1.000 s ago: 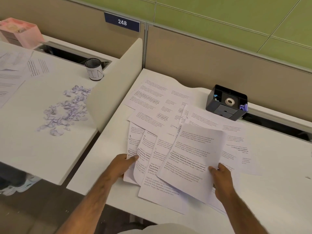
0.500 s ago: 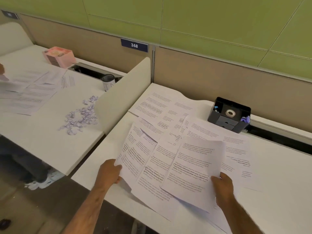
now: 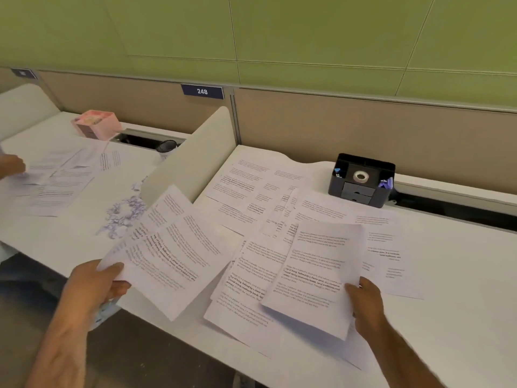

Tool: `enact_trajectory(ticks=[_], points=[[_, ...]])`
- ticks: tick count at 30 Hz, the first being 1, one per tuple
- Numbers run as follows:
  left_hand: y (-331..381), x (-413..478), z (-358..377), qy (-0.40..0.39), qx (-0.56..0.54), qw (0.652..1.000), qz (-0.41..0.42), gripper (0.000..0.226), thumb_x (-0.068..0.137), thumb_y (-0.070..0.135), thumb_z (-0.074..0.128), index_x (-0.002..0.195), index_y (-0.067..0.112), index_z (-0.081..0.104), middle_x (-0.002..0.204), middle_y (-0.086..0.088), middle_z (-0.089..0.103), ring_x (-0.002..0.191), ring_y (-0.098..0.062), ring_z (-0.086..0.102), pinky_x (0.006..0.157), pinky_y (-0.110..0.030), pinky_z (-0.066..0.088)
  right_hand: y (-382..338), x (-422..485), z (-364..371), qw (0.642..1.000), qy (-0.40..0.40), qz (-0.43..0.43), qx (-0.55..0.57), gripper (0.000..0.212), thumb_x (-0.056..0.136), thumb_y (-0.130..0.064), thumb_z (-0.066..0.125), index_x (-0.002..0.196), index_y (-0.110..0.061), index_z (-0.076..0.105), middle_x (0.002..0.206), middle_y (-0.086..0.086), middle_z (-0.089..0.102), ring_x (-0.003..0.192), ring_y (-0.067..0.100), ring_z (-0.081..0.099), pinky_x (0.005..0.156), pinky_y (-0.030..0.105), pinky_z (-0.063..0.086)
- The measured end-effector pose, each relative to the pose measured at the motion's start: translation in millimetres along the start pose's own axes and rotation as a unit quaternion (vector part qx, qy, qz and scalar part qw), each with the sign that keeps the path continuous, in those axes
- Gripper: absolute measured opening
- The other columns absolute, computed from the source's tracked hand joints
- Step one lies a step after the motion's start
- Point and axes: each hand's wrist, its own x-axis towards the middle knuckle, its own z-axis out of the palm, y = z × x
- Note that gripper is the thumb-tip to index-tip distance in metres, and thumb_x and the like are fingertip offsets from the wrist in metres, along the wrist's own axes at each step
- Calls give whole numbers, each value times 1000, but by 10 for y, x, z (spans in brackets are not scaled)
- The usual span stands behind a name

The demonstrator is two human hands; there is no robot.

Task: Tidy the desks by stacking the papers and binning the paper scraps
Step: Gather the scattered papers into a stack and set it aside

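Note:
My left hand grips a few printed sheets by their near corner and holds them lifted above the right desk's left edge. My right hand holds the right edge of another printed sheet, raised slightly over the pile. More loose printed papers lie spread across the right desk. A heap of small purple-white paper scraps lies on the left desk, partly hidden by the lifted sheets.
A white divider panel separates the two desks. A black desk organiser with a tape roll stands at the back right. On the left desk lie more papers, a pink box and a dark cup. Another person's hand is at the far left.
My left hand has lifted its sheets off the desk and swung them left, apart from the pile. The view has tilted up and turned left. My right hand keeps its sheet.

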Motion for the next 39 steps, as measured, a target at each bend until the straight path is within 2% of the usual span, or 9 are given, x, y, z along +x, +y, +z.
enact_trajectory(ticks=[4, 8, 11, 19, 25, 28, 32, 35, 39], points=[[72, -179, -116, -23, -83, 996, -12, 20, 101, 5, 58, 121, 3, 57, 56, -2, 71, 42, -10, 66, 44, -22, 57, -14, 8, -112, 1000, -14, -4, 25, 24, 94, 0, 53, 102, -16, 68, 109, 9, 73, 100, 35, 68, 92, 58, 55], [121, -278, 166, -80, -157, 984, -15, 24, 100, 6, 60, 123, -1, 59, 88, -18, 71, 64, -24, 69, 47, -21, 58, -138, -90, -105, 996, -45, 3, 80, 28, 99, 2, 50, 110, -18, 65, 106, 0, 72, 98, 28, 68, 77, 42, 58], [115, -445, 684, -157, -160, 975, 3, 24, 99, 5, 60, 122, -3, 62, 91, -19, 72, 72, -28, 66, 51, -24, 59, -273, -118, -31, 991, -77, 24, 103, 29, 99, 4, 48, 117, -13, 64, 107, 0, 73, 99, 27, 69, 72, 36, 57], [70, -978, 1680, -375, -4, 927, 8, 20, 103, 11, 57, 121, 6, 64, 91, -19, 78, 71, -28, 73, 60, -31, 60, -563, -141, -27, 988, -124, 21, 85, 26, 97, 0, 55, 117, -6, 71, 110, 11, 77, 100, 35, 73, 90, 56, 58], [233, -735, 1708, -320, 194, 924, 71, 60, 89, 64, 60, 99, 6, 70, 91, -8, 75, 73, -22, 72, 66, -33, 59, -610, -116, -248, 985, -152, 5, 82, 26, 98, 0, 54, 116, -4, 73, 113, 17, 75, 102, 38, 73, 93, 59, 56], [316, -579, 1874, -399, 109, 910, 14, 59, 87, 67, 58, 112, 17, 73, 103, -7, 79, 95, -29, 76, 86, -42, 61, -647, -136, -267, 980, -184, 6, 76, 30, 98, 3, 50, 116, -3, 73, 115, 17, 74, 105, 37, 72, 96, 57, 55], [307, -511, 2216, -516, -126, 835, -144, 50, 95, 48, 65, 131, 13, 69, 132, -20, 66, 124, -41, 62, 107, -58, 47, -781, -195, -234, 965, -260, -7, 20, 31, 96, 2, 53, 119, -6, 73, 120, 16, 73, 111, 35, 70, 101, 54, 53], [304, -617, 2478, -488, -145, 851, -124, 43, 92, 26, 70, 130, 4, 66, 125, -23, 69, 115, -42, 67, 100, -62, 51, -892, -202, -193, 971, -240, -16, 4, 26, 101, -15, 55, 118, -10, 74, 117, 13, 74, 110, 33, 71, 102, 54, 52], [328, -786, 2716, -420, -154, 893, -44, 32, 95, 11, 67, 126, 3, 67, 114, -18, 75, 104, -37, 73, 91, -57, 57, -923, -133, -231, 989, -134, 31, 47, 55, 97, -67, 37, 117, -25, 68, 111, 2, 77, 105, 28, 73, 97, 52, 55]])
